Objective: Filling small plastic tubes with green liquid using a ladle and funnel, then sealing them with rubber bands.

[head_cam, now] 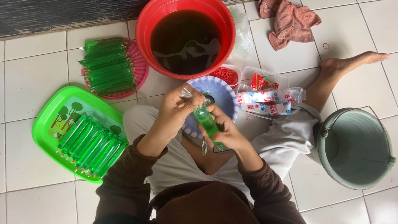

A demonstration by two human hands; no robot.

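Observation:
My right hand [226,130] grips a long thin plastic bag filled with green liquid [207,122], held upright over my lap. My left hand [178,108] pinches the twisted clear top of that bag [187,93]. Just behind my hands sits a blue-and-white plastic bowl [224,93] with a metal spoon [209,100] in it. More filled green bags lie in a row on a green tray [49,120] at my left, and a second pile [107,66] rests on a pink plate [139,68].
A red basin [145,29] of dark liquid stands at the top centre. Red rubber bands [226,74] fill a small tub beside it. Packets of plastic bags [265,101] lie right of the bowl. A grey-green bucket [356,145] stands at the right, a pink cloth [292,23] beyond.

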